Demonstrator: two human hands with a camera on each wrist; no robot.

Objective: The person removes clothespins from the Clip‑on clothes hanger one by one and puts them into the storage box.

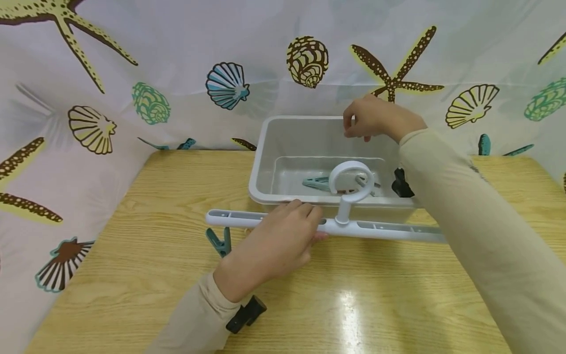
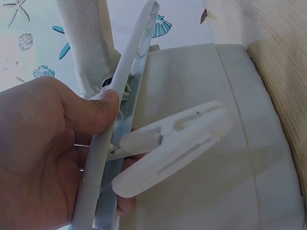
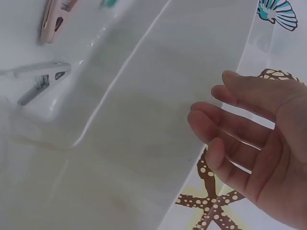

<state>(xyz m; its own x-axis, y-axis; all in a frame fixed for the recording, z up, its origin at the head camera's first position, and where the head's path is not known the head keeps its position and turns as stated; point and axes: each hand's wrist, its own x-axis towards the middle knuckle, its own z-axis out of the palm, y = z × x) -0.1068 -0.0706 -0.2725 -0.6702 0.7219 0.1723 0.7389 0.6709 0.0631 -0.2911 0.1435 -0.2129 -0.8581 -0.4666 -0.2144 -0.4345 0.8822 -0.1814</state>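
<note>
At the left of the wooden surface (image 1: 132, 275), bare board extends from the curtain-draped wall to the hanger. A teal clothespin (image 1: 219, 242) hangs below the left end of the white hanger bar (image 1: 389, 230), just left of the left hand. The left hand (image 1: 274, 246) is clenched around the bar left of its centre: in the left wrist view the thumb (image 2: 91, 108) presses on the bar's upper edge and the other fingers curl beneath it. A white clothespin (image 2: 172, 146) clipped to the bar projects from just beside that hand toward the bin wall. The bar lies level, parallel to and just in front of the near rim of the white plastic bin (image 1: 261, 162), and its ring hook (image 1: 351, 179) rises above that rim. Inside the bin, a teal clothespin (image 1: 316, 183) lies on the floor; the right wrist view also shows a white clothespin (image 3: 41, 79) and a pink clothespin (image 3: 56, 17) there. The right hand (image 1: 369, 119) is above the far rim of the bin, released and grasping nothing, with fingers loosely bent; whether it touches the rim cannot be determined. The right forearm crosses over the right part of the bin and the bar. Right of the bin, bare surface runs to the shell-print curtain (image 1: 486, 49).
</note>
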